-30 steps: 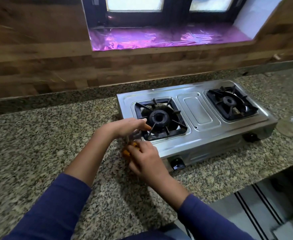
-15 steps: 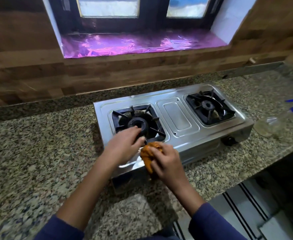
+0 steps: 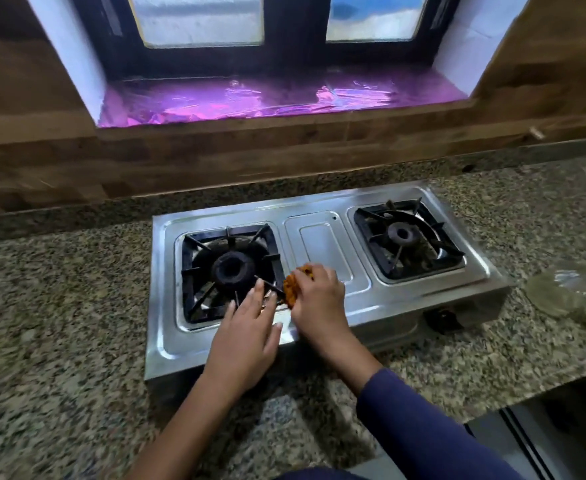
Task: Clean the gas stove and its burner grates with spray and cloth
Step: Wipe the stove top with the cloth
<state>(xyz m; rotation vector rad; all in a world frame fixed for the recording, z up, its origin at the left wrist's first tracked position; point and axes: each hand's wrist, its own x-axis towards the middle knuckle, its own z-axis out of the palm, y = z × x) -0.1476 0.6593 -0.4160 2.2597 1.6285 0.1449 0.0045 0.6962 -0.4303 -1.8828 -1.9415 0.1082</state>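
Note:
A two-burner steel gas stove stands on the granite counter. Its left black grate and right black grate sit in place over their burners. My left hand lies flat with straight fingers on the stove's front left, fingertips touching the left grate's near right corner. My right hand grips a bunched orange cloth and presses it on the steel top just right of the left grate. A clear spray bottle, blurred, lies on the counter right of the stove.
The granite counter runs left and right of the stove, with its front edge at lower right above the floor. A wooden wall and a window sill lined with purple foil rise behind. A black knob shows on the stove's front.
My right hand with the cloth has moved up from the stove's front left corner onto the top beside the left grate. My left hand has flattened by the grate. The view shifted.

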